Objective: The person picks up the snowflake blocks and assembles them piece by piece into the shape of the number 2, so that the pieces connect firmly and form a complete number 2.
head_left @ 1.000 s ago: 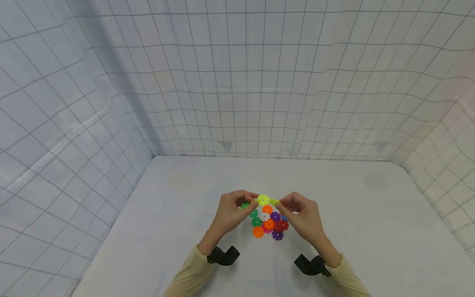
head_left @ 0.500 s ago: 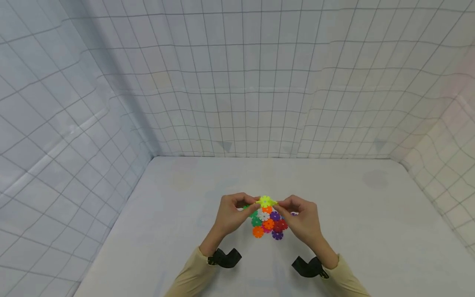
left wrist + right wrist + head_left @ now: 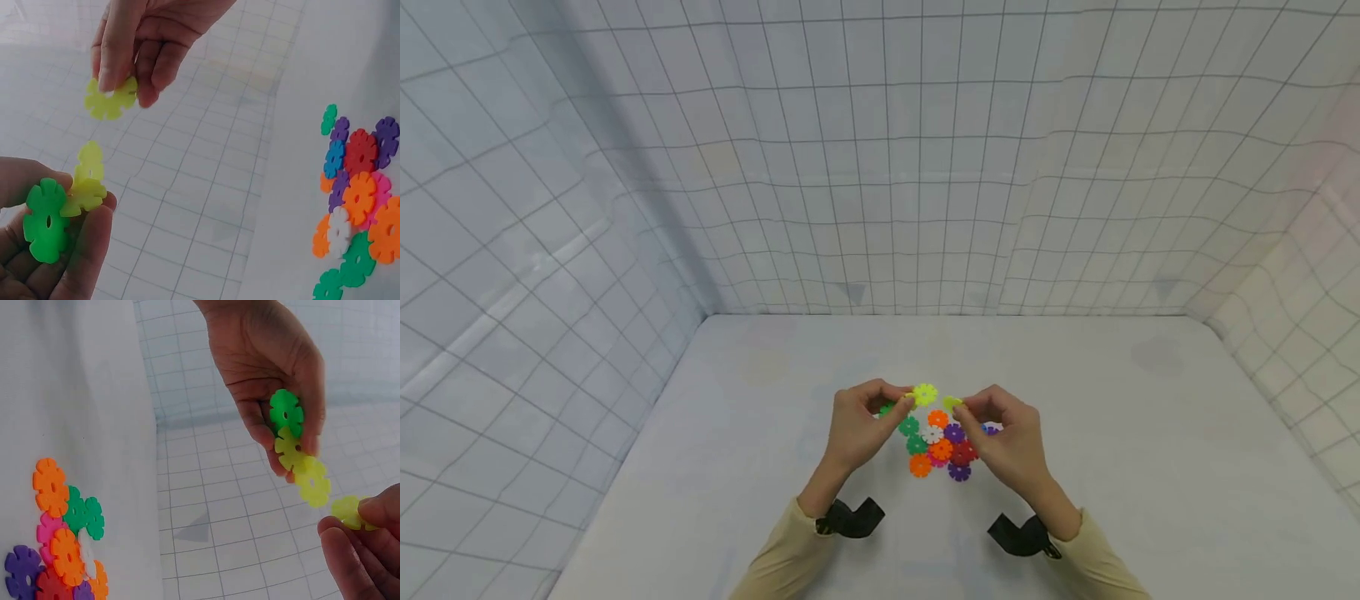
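Observation:
My left hand (image 3: 859, 427) pinches a short chain of interlocking snowflake discs above the table. In the left wrist view it has a green disc (image 3: 47, 220) by the palm, then a yellow disc (image 3: 85, 197) between thumb and fingers. A second yellow disc (image 3: 313, 483) sticks out at the free end. Opposite, my right hand (image 3: 1012, 435) pinches a separate yellow disc (image 3: 111, 100) between thumb and fingertips. A small gap parts this disc from the chain. Fingers cover part of both.
Below the hands, loose snowflake discs lie in a cluster on the white table (image 3: 775, 500): orange (image 3: 921, 465), white (image 3: 932, 434), red (image 3: 962, 452), purple (image 3: 959, 471) and green (image 3: 917, 444) among them. Grid-lined white sheeting (image 3: 880, 167) stands behind and at both sides.
Half a second ago the right hand's yellow disc met the chain's yellow end. Now they are apart, the left hand having shifted slightly left and up with the chain.

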Demonstrator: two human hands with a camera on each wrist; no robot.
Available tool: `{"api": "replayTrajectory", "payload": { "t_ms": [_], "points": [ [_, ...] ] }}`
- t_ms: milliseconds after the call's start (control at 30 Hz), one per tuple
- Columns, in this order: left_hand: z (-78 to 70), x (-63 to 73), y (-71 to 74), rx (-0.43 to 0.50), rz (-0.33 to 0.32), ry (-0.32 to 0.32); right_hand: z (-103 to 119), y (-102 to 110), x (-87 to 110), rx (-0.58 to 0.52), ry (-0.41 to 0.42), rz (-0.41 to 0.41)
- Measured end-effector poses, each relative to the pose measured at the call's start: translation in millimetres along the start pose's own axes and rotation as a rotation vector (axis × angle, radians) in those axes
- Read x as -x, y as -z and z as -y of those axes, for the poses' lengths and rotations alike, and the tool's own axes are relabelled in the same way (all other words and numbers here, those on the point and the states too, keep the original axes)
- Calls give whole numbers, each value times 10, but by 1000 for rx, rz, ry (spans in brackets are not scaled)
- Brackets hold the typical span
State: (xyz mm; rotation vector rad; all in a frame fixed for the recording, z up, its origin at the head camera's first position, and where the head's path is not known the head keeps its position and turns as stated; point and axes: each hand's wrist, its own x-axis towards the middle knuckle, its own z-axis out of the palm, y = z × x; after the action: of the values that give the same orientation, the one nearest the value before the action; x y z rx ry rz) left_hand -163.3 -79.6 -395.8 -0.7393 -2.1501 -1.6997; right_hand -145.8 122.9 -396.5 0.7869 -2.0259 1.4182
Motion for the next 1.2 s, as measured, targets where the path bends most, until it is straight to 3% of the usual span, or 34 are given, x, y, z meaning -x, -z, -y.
{"api": "replayTrajectory", "payload": {
  "t_ms": [133,367,533,833,1000,1100,1200],
  "points": [
    [-7,-7,37,27,-22,45,-53,24,24,-57,-83,17],
    [-51,-15,10,59,9,151,-326,51,129,-397,-412,131],
    [-48,-6,9,86,26,180,-295,71,104,-455,-518,155],
    [-61,-1,26,93,30,177,-277,54,86,-474,-575,89],
    [-69,2,36,119,32,187,-258,59,85,-422,-558,90],
    [-77,1,34,124,42,194,-252,59,92,-329,-472,106],
    [-88,-1,27,107,43,197,-244,53,89,-165,-295,113]
  ]
}}
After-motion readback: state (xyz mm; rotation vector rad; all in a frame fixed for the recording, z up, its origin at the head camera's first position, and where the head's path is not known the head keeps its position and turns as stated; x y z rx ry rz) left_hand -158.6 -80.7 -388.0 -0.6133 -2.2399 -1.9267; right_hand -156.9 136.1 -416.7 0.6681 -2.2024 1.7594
